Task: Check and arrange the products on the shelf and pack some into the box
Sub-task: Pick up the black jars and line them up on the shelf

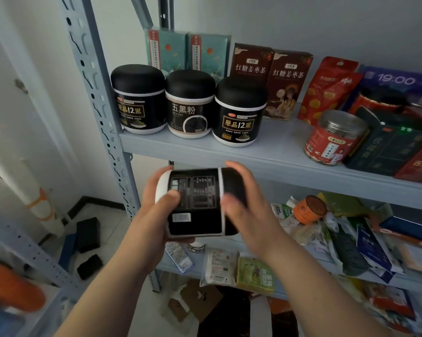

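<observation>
A black jar with a black lid (197, 203) lies on its side in front of the upper shelf's edge (205, 152), its printed back label facing me. My left hand (154, 215) grips its white base, thumb across the label. My right hand (246, 205) curls round the lid end. Three similar black-lidded jars stand on the upper shelf: one at the left (138, 99), one in the middle (190, 104), one to the right (240, 111).
Behind the jars stand teal boxes (188, 52) and brown tea boxes (270, 76). A red jar (334, 137), red pouches (326, 88) and dark boxes (389, 142) fill the shelf's right. The lower shelf (314, 239) holds several loose packets. Cardboard (195, 300) lies on the floor.
</observation>
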